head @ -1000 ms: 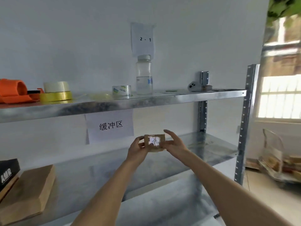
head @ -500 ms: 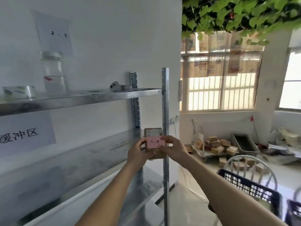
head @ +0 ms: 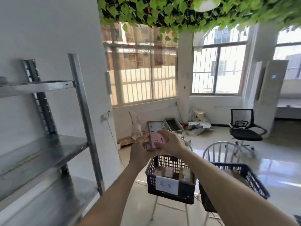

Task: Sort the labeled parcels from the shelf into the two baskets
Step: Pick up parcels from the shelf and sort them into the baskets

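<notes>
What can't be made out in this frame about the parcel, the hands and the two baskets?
Head view only:
- Parcel: the right hand covers its lower right; handwriting on the pink label is too small to read surely.
- Left hand: motion-blurred, so its grip is unclear.
- Right basket: the right forearm hides its near wall and any label.
- Left basket: label characters blurred; parcels inside too small to count.

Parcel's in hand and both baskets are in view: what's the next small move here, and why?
Probably read the pink label, then lower the parcel toward the matching basket. Both the left hand and the right hand hold it up above the near basket, whose tag is legible; the far basket shows no tag from here.
</notes>
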